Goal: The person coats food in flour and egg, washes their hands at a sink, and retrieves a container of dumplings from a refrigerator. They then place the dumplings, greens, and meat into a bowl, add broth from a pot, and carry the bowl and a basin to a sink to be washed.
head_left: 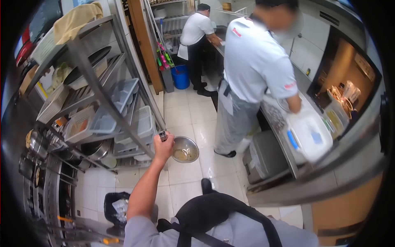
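Observation:
My left hand [163,147] is closed around a dark handle or tool [163,135], whose end shows above the fist. Close by on its right is a round metal bowl [185,149] with some brownish liquid or residue inside; the hand is at the bowl's left edge, and whether it also grips the rim is hard to tell. My right hand does not show in the view.
Metal shelving [98,94] with plastic trays stands at the left. A person in an apron [257,61] works at the right counter, another [197,31] farther back. A blue bucket [180,77], a grey bin [269,154] and a black bin [108,208] stand on the floor.

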